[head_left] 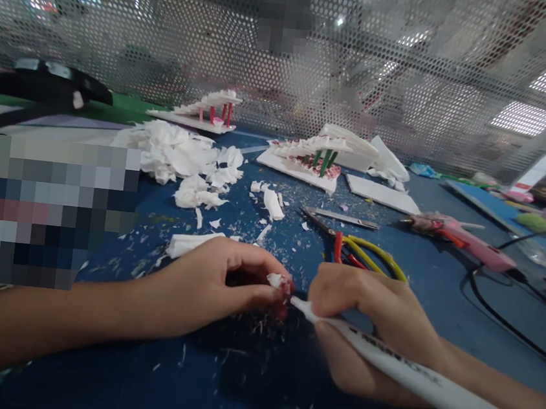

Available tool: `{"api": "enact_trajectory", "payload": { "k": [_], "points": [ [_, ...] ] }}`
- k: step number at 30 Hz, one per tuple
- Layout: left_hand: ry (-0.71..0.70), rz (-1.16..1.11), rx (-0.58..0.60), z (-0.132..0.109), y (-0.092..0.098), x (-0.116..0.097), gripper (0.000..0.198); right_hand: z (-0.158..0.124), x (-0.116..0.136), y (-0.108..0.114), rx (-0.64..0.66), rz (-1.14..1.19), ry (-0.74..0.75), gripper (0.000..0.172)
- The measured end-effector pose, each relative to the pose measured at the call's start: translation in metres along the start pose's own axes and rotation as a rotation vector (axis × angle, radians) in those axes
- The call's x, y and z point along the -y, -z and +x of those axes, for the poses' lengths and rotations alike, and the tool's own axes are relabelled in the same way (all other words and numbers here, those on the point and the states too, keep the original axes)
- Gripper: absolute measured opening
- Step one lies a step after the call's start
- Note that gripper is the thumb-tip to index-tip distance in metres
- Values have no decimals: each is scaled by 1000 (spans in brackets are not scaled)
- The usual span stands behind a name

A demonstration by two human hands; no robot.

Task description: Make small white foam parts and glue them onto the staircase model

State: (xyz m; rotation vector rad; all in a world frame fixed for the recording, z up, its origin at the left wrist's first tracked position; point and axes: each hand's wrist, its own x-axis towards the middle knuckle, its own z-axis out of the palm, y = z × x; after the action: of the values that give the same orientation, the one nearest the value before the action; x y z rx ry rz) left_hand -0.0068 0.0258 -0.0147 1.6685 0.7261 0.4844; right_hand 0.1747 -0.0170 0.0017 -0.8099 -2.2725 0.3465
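Between the thumb and fingers of my left hand (pixel 219 277) is pinched a small white piece (pixel 275 280) with dark red marks; it looks like crumpled paper, though I cannot be sure. My right hand (pixel 367 325) grips a white marker pen (pixel 393 363) with printed lettering. The pen's tip touches or nearly touches the reddened side of the piece. Just beyond my right hand lie pliers (pixel 370 254) with yellow and red handles, partly hidden by it. A rolled white piece (pixel 193 245) rests behind my left hand.
A heap of torn white paper (pixel 171 151) and scattered scraps cover the middle left. Two small stair-like models (pixel 302 159) stand at the back, before a perforated metal screen (pixel 211 48). A thin metal blade (pixel 342 218) lies near a pink glue gun (pixel 469 241) with a black cable (pixel 499 323).
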Motion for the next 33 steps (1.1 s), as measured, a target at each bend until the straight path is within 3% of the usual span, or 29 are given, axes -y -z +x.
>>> {"api": "enact_trajectory", "payload": {
  "k": [11, 17, 21, 25, 28, 33],
  "points": [
    [-181, 229, 27, -3, -2, 3, 33, 1, -1, -7, -42, -24, -4, 12],
    [-196, 332, -17, -3, -3, 3, 15, 0, 0, -7, -12, 13, -60, 14],
    [-175, 377, -15, -4, -3, -1, 17, -1, 3, -1, -32, 40, -99, 14],
    [-282, 565, -11, -4, -3, 2, 20, -1, 3, 0, -62, 106, -85, 14],
    [-409, 770, -41, -4, -1, 8, 21, 0, 3, -2, 1, 77, -97, 12],
    [-469, 932, -74, -4, 0, 10, 30, 1, 1, -2, 33, 4, -125, 11]
  ]
}}
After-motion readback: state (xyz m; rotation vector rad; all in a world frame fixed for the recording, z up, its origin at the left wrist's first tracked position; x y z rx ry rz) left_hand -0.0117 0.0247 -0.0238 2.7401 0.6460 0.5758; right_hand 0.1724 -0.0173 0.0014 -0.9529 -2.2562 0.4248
